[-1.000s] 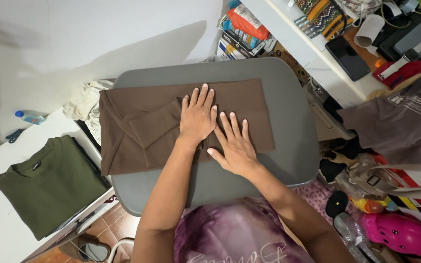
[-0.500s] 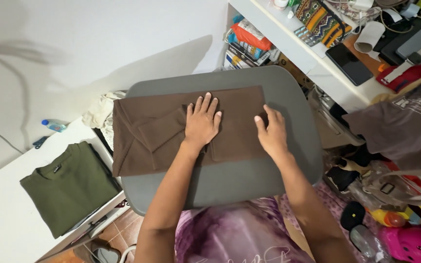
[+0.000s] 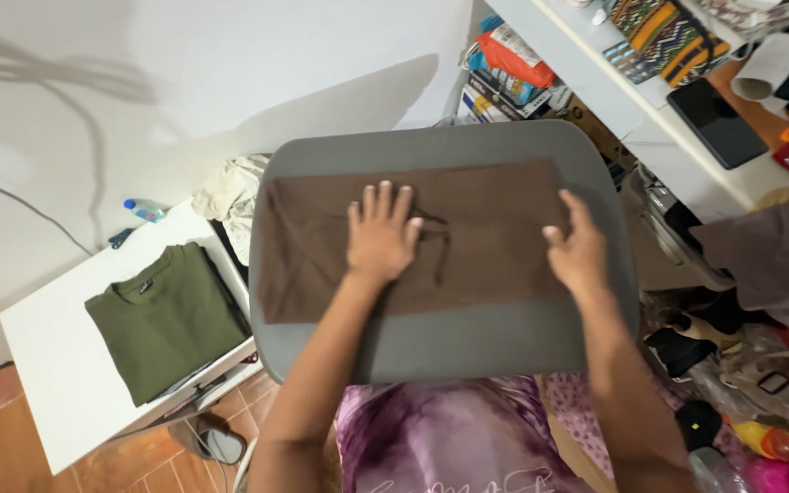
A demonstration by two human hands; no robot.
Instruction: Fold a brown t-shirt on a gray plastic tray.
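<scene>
**Both palms on the brown cloth**

At the centre of the frame we press our left hand (image 3: 381,236), fingers spread wide, flat on the folded brown garment (image 3: 486,228), which lies on the grey board (image 3: 468,338). Our right hand (image 3: 580,251) rests open at its right edge. A folded green shirt (image 3: 168,319) lies lower left on the white table (image 3: 47,365).

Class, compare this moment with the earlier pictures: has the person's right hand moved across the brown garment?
Yes. The right hand has slid away from the left hand, which lies mid-garment, out to the right-hand edge of the brown garment on the grey board.
</scene>
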